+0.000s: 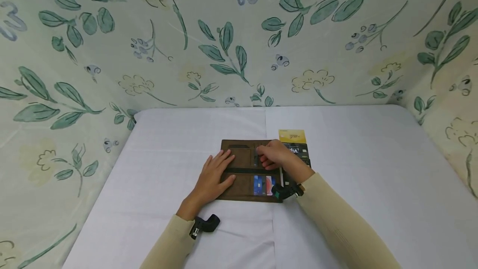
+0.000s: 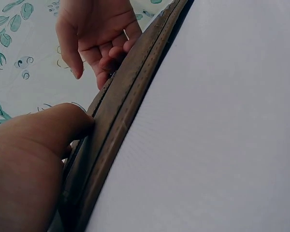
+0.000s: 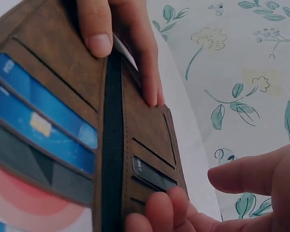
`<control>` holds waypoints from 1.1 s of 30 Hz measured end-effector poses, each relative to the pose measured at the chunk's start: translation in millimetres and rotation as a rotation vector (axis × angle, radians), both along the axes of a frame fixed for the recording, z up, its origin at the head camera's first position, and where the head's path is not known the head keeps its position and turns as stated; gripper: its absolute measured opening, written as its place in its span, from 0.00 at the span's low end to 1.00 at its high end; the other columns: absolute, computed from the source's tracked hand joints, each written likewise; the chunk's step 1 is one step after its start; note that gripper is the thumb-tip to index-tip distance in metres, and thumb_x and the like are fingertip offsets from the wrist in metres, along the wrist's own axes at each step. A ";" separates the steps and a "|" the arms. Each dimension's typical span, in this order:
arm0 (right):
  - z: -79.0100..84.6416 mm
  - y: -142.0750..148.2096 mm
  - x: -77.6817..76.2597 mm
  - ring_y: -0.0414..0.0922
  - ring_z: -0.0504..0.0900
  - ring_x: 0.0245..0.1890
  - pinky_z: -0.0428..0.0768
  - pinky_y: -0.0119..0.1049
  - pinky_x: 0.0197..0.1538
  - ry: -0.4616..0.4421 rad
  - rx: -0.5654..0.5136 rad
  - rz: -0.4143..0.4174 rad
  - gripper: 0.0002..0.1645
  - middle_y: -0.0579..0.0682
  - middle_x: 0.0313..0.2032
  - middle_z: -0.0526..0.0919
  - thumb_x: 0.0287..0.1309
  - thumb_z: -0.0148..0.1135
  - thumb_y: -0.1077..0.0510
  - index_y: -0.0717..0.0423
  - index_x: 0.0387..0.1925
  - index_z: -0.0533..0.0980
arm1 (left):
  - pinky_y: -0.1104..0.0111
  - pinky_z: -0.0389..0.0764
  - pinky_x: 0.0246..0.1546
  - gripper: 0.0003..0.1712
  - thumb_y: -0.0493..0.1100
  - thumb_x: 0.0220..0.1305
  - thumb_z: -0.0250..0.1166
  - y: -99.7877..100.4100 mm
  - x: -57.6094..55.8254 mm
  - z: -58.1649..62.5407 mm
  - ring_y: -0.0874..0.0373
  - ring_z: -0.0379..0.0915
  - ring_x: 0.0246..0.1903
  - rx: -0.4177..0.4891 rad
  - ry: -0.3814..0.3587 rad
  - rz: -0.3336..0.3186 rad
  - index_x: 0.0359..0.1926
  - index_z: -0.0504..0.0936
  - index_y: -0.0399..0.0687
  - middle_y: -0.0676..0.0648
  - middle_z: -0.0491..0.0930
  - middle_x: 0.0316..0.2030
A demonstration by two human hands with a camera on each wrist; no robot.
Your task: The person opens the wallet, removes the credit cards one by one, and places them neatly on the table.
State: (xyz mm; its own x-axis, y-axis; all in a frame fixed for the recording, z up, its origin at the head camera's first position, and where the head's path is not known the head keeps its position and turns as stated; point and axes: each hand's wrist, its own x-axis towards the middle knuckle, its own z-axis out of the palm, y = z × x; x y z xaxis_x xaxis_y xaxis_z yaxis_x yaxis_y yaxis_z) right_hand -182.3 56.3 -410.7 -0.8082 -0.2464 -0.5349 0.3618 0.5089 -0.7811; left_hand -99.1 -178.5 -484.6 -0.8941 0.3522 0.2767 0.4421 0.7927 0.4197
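A brown leather wallet (image 1: 235, 190) lies unfolded on the white table. My left hand (image 1: 210, 177) rests spread across its left side, with the thumb (image 2: 70, 121) on the lower half. Over the upper right pockets is my right hand (image 1: 276, 156). In the right wrist view, its bent fingertips (image 3: 159, 210) are at a dark card (image 3: 152, 175) seated in a slot, while the thumb (image 3: 237, 174) stands apart. The opposite half holds blue cards (image 3: 43, 125), a grey card (image 3: 43, 179) and a red-and-white card (image 3: 34, 198) in stepped pockets.
Beside the wallet's right edge lie a yellow card (image 1: 292, 136) and a black card marked Vip (image 1: 296, 149), with more dark cards partly hidden by the right forearm. White cloth (image 1: 354, 148) covers the table. A floral curtain (image 1: 168, 65) hangs behind.
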 end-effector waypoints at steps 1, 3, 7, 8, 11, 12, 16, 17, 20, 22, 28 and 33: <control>0.3 -0.1 -0.6 0.41 0.78 0.21 0.84 0.37 0.31 0.003 0.012 0.003 0.19 0.51 0.26 0.78 0.66 0.53 0.51 0.65 0.40 0.76 | 0.45 0.46 0.70 0.34 0.53 0.67 0.60 0.2 -0.2 -0.1 0.46 0.49 0.72 -0.001 -0.001 0.001 0.70 0.66 0.47 0.45 0.60 0.71; 0.4 -0.8 -1.6 0.41 0.77 0.20 0.84 0.37 0.31 0.006 0.034 0.005 0.18 0.50 0.24 0.77 0.66 0.53 0.51 0.64 0.41 0.77 | 0.45 0.46 0.69 0.34 0.53 0.67 0.60 0.6 -0.6 -0.6 0.46 0.49 0.72 -0.003 -0.001 0.000 0.70 0.66 0.47 0.45 0.60 0.71; -0.5 -2.0 -2.9 0.41 0.76 0.18 0.84 0.37 0.30 0.013 0.062 -0.004 0.17 0.48 0.21 0.75 0.65 0.54 0.51 0.63 0.39 0.77 | 0.45 0.47 0.69 0.34 0.53 0.67 0.60 1.1 -0.4 -0.4 0.46 0.49 0.72 -0.007 -0.002 -0.001 0.70 0.65 0.47 0.45 0.59 0.71; -0.6 -2.1 -3.0 0.41 0.76 0.18 0.84 0.36 0.30 0.010 0.060 -0.002 0.17 0.48 0.21 0.75 0.65 0.54 0.51 0.63 0.39 0.77 | 0.45 0.47 0.69 0.34 0.53 0.67 0.60 1.1 -0.3 -0.5 0.46 0.49 0.72 -0.005 -0.002 0.000 0.70 0.65 0.47 0.45 0.59 0.71; 0.6 -2.6 -3.0 0.41 0.77 0.21 0.83 0.35 0.31 -0.014 0.034 0.002 0.17 0.48 0.23 0.75 0.65 0.54 0.51 0.64 0.41 0.77 | 0.44 0.47 0.69 0.34 0.52 0.66 0.61 0.2 -0.3 -2.2 0.46 0.49 0.72 0.001 0.008 0.004 0.70 0.66 0.46 0.45 0.60 0.71; 1.0 -2.7 -2.9 0.41 0.78 0.23 0.82 0.34 0.32 -0.025 0.020 0.007 0.17 0.49 0.25 0.76 0.65 0.54 0.52 0.64 0.42 0.76 | 0.44 0.47 0.69 0.34 0.52 0.66 0.61 -0.1 -0.1 -2.5 0.46 0.49 0.72 0.004 0.009 0.006 0.70 0.66 0.46 0.45 0.60 0.71; 2.0 -3.1 -1.9 0.43 0.80 0.29 0.80 0.33 0.33 -0.062 -0.031 0.018 0.16 0.51 0.31 0.79 0.67 0.54 0.54 0.64 0.45 0.75 | 0.44 0.47 0.69 0.34 0.52 0.65 0.62 -0.9 0.1 -3.0 0.45 0.50 0.71 0.009 0.013 0.008 0.69 0.67 0.46 0.45 0.60 0.71; 2.3 -3.1 -1.6 0.43 0.81 0.30 0.79 0.33 0.33 -0.070 -0.040 0.013 0.16 0.52 0.32 0.80 0.67 0.54 0.54 0.64 0.45 0.74 | 0.44 0.46 0.69 0.34 0.52 0.66 0.62 -0.9 0.2 -2.8 0.46 0.50 0.71 0.007 0.013 0.008 0.69 0.67 0.46 0.45 0.60 0.71; 2.9 -2.4 -0.4 0.44 0.83 0.32 0.79 0.33 0.33 -0.078 -0.054 -0.002 0.15 0.52 0.33 0.82 0.67 0.54 0.55 0.64 0.46 0.75 | 0.44 0.46 0.69 0.34 0.52 0.66 0.61 -0.6 0.0 -3.1 0.46 0.50 0.72 0.001 0.012 0.008 0.69 0.66 0.46 0.45 0.60 0.71; 3.5 -1.7 0.4 0.44 0.83 0.32 0.78 0.33 0.34 -0.079 -0.057 -0.011 0.15 0.53 0.34 0.83 0.67 0.54 0.56 0.63 0.46 0.75 | 0.44 0.47 0.69 0.34 0.52 0.66 0.61 -0.4 0.0 -3.3 0.46 0.50 0.72 -0.001 0.015 0.007 0.69 0.66 0.46 0.45 0.60 0.71; 5.5 -0.2 2.3 0.44 0.83 0.33 0.77 0.34 0.35 -0.067 -0.055 -0.023 0.15 0.52 0.33 0.83 0.66 0.54 0.55 0.63 0.46 0.76 | 0.44 0.47 0.69 0.35 0.52 0.65 0.62 0.6 -0.4 -3.0 0.46 0.50 0.71 0.005 0.030 0.003 0.69 0.66 0.46 0.45 0.60 0.71; 6.7 1.0 3.0 0.44 0.83 0.34 0.77 0.34 0.35 -0.060 -0.060 -0.019 0.16 0.52 0.34 0.83 0.67 0.54 0.55 0.63 0.47 0.76 | 0.45 0.46 0.69 0.34 0.52 0.66 0.61 1.5 -0.5 -1.7 0.47 0.49 0.72 0.004 0.021 0.003 0.70 0.66 0.47 0.45 0.59 0.71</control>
